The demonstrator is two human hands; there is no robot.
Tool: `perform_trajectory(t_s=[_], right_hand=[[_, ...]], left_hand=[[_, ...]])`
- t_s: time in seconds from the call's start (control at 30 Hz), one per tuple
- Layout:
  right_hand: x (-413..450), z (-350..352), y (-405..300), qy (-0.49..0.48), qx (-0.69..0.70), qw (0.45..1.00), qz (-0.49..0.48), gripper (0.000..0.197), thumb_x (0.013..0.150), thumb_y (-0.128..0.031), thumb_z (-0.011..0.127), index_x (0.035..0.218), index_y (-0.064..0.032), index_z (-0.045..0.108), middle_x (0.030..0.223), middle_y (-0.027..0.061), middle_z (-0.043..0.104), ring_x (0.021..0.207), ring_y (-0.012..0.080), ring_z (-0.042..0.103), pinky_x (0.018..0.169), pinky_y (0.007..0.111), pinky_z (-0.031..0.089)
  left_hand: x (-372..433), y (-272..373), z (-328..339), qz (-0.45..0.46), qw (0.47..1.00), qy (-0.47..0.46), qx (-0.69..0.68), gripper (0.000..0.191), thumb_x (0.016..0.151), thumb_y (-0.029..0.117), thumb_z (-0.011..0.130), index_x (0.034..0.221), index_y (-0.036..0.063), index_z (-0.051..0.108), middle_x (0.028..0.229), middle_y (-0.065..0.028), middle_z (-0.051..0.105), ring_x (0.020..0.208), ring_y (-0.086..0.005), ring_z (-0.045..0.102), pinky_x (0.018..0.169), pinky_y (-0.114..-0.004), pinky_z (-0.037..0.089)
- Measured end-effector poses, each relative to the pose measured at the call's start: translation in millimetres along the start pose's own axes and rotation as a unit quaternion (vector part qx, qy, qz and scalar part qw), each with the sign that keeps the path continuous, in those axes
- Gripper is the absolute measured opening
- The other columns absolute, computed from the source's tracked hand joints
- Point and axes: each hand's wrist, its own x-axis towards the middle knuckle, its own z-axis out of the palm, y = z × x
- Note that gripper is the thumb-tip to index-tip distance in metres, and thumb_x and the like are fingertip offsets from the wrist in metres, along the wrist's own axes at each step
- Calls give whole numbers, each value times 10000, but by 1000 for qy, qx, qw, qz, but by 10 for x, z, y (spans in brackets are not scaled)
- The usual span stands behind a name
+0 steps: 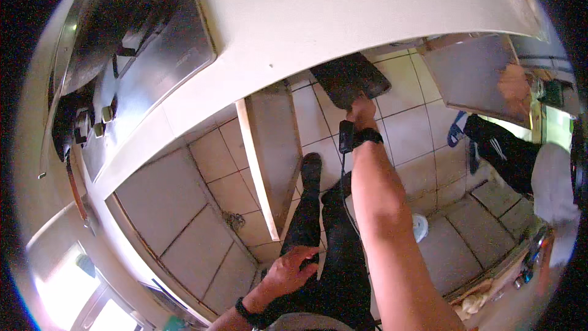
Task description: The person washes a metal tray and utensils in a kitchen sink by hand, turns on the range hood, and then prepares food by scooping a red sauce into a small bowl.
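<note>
My right hand [364, 112] reaches far forward, low beneath the edge of the pale counter, and grips the near edge of a flat dark rectangular object [351, 76]. That object is over the tiled floor; its material is hard to tell. A small black box [346, 137] with a cable sits at my right wrist, next to a black band. My left hand [291, 269] hangs in front of my dark trousers with thumb and fingers apart, and I see nothing held in it. Left of my leg, a grey panel with a pale wooden edge [257, 170] stands upright below the counter.
A metal hob [156, 69] is set into the white counter [321, 9]. At right, another person's dark-trousered leg [503, 149] is near a grey panel [477, 78] with a hand on it. A white round item [419, 227] and several tools [528, 266] lie at right.
</note>
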Motion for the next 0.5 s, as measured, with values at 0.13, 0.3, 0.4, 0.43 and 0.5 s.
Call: perform_trajectory(t_s=[0.13,0.3,0.4,0.43,0.5], right_hand=[[269,-281,-794,-35,54,998,-8,497,835,-334,742,1297,-158,691,1266,155,715,1135,347,708,951,437,595],[76,-695,-347,0,152,985,-81,287,990,-303,627,1184,-107,710,1195,179,728,1091,367,704,935,469,586],[-609,-851,-798,-68,861,446,234,218,1015,-217,630,1133,-57,720,1176,123,759,1075,304,732,944,436,608],[-852,-1096,-900,-115,825,488,260,190,1019,-190,645,1132,-56,716,1153,112,762,1073,268,732,951,420,608],[-1339,-1790,-1299,-197,718,608,277,183,1024,-200,668,1112,-48,719,1110,91,761,1041,217,730,956,383,600]], left_hand=[[-99,-80,-9,-56,998,11,-4,412,991,224,719,1365,75,631,1287,-174,680,1186,-378,673,983,-441,570],[-43,19,-62,-19,1000,11,-10,402,987,241,722,1337,60,639,1277,-168,688,1171,-379,676,984,-452,568],[-195,98,-131,-73,996,39,-22,398,986,252,719,1323,56,642,1259,-164,695,1157,-371,681,975,-454,570],[-231,115,-113,-82,994,64,-31,398,986,252,719,1323,56,642,1259,-164,695,1157,-371,681,975,-454,570],[-324,130,-185,-42,991,130,8,384,995,258,696,1317,54,644,1223,-164,697,1129,-369,687,959,-455,571]])
